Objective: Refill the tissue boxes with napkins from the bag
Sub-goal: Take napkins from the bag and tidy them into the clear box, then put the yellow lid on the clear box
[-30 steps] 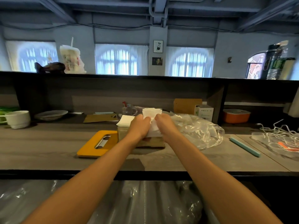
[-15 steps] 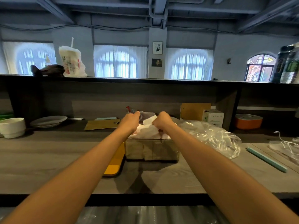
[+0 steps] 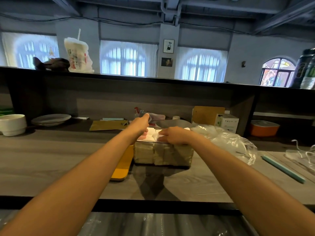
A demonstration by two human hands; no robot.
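Napkins [image 3: 150,135] under both hands, arms outstretched.

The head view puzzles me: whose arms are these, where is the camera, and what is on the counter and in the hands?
There is no robot here. A person wears a wide-angle camera on the head, so you see their own bare arms reaching forward. On the grey wooden counter stands a clear tissue box packed with white napkins. The right hand rests on top of the napkins, pinching a crumpled one. The left hand reaches just beyond the box; whether it holds anything is unclear. Beside the box lie a yellow lid and a crinkled clear plastic bag.
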